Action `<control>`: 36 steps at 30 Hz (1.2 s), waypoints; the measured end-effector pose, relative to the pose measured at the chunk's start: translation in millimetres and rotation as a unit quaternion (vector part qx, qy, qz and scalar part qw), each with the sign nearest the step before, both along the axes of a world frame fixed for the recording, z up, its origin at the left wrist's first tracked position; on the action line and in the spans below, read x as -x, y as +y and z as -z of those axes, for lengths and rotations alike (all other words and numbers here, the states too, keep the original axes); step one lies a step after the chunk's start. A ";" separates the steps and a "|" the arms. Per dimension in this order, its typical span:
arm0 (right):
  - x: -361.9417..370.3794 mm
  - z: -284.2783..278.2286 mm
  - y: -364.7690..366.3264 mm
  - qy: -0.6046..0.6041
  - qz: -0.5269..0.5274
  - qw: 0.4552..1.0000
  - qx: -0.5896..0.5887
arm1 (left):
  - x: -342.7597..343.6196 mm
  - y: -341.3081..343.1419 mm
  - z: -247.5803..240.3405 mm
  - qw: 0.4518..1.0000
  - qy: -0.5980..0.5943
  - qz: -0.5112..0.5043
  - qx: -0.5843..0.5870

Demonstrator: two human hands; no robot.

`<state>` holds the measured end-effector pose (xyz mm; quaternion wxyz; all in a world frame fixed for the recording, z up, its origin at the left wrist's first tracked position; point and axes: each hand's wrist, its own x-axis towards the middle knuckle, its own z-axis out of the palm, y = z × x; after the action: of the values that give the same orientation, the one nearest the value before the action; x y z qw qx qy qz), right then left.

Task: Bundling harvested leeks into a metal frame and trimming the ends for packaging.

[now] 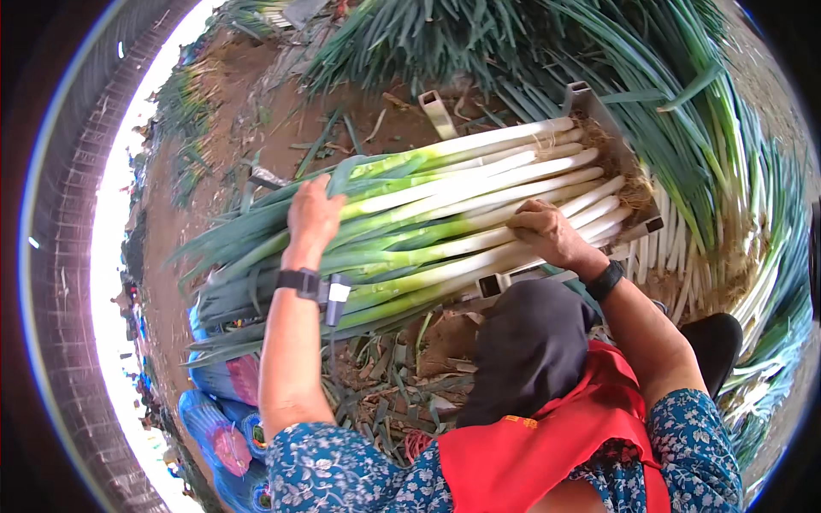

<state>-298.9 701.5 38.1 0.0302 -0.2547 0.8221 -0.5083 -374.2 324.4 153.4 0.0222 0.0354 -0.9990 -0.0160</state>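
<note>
Evidently both hands, left hand [313,214] spread, right hand [547,232] curled, press the heavy, slippery leek bundle [445,209] (best gripped mid-stalk).

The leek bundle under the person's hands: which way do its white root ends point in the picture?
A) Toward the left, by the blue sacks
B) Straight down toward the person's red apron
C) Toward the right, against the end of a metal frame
C: the leek bundle lies with its white stalks and roots at the right, against the end of the metal frame, and its green leaves fan out to the left; the left hand and the right hand rest on it.
</note>
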 end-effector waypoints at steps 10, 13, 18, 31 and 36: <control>57.4 -13.1 -34.1 0.165 0.123 0.958 -0.199 | -47.8 -112.7 -32.0 0.872 0.367 -0.200 -0.256; 73.3 -4.5 -46.6 0.110 0.061 0.947 -0.296 | -85.6 -151.2 -17.6 0.824 0.332 -0.254 -0.383; 63.6 -12.9 -37.5 0.111 0.032 0.955 -0.273 | -105.5 -23.7 -27.3 0.894 0.417 -0.101 -0.127; 131.3 15.3 87.3 -0.037 -0.062 0.893 -0.445 | -18.6 130.4 64.0 0.956 0.005 0.291 -0.020; 112.3 27.6 68.2 0.006 0.049 0.881 -0.470 | -30.1 135.2 89.7 0.969 0.020 0.238 -0.058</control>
<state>-411.2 769.7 10.5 0.1164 -0.1729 0.9761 -0.0614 -344.1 459.5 63.7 0.0355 -0.2022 -0.9755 -0.0791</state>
